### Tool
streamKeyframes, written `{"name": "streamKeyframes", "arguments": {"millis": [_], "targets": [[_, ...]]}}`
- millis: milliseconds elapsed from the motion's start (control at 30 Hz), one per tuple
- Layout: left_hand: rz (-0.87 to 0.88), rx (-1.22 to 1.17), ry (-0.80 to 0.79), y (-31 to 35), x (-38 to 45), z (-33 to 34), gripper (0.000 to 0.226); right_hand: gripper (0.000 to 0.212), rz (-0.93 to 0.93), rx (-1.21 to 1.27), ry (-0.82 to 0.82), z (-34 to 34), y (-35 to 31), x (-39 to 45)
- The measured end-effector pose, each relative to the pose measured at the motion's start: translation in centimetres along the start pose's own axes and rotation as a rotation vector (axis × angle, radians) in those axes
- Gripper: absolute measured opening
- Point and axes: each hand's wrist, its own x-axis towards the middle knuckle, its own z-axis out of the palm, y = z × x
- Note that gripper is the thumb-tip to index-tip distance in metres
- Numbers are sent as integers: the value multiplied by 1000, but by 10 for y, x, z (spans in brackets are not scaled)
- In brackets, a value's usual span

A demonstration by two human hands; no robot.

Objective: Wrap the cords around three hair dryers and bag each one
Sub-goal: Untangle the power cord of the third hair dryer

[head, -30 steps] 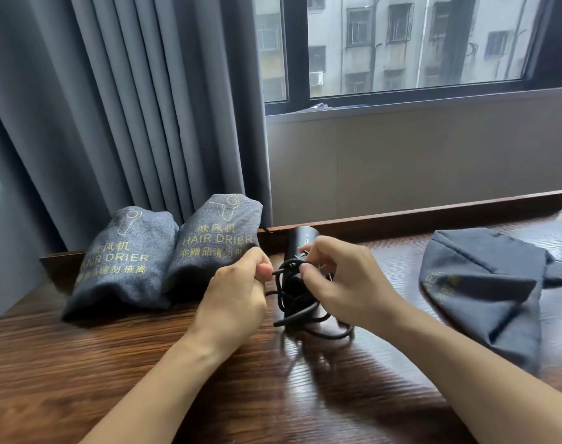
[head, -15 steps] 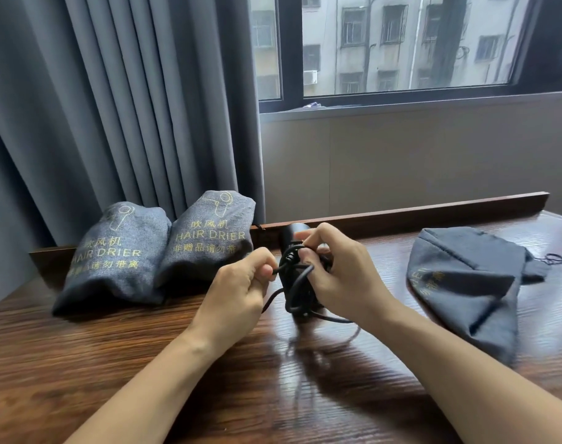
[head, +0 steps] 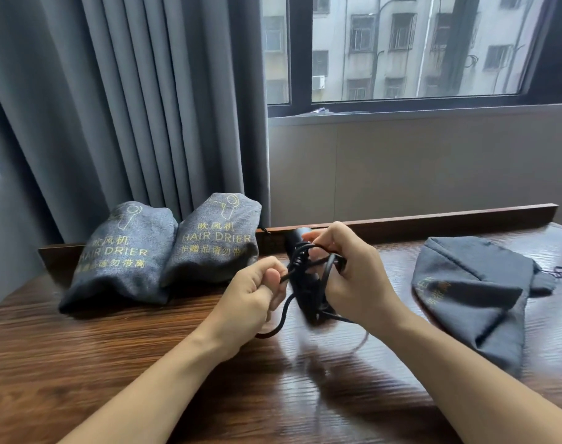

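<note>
A black hair dryer (head: 305, 283) stands upright at the middle of the wooden table (head: 113, 363), partly hidden by my hands. My right hand (head: 353, 277) grips it, with loops of its black cord (head: 281, 318) wound around the body. My left hand (head: 250, 296) pinches a strand of that cord just left of the dryer. One loose loop trails onto the table below. Two filled grey bags printed "HAIR DRIER", one (head: 119, 254) and the other (head: 218, 238), lie side by side at the back left. A flat, empty grey bag (head: 475, 293) lies at the right.
A raised wooden ledge (head: 433, 216) runs along the table's back edge. Grey curtains (head: 129, 107) hang behind the filled bags, and a window (head: 417, 49) is above the wall. The empty bag's drawstring (head: 561, 271) trails toward the right edge.
The dryer has been lifted slightly and the cord drawn tighter around it; fewer loose loops lie on the table. My left hand has pulled a strand leftward.
</note>
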Motion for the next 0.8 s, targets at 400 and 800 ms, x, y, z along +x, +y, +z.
{"name": "streamKeyframes", "arguments": {"millis": [400,800], "targets": [[132,429,42,2,0,-12,31,22,71,-54,47,8,10,-3],[334,911,129,7,-10,-8,21,55,599,480,-173,-7,-2,11]]}}
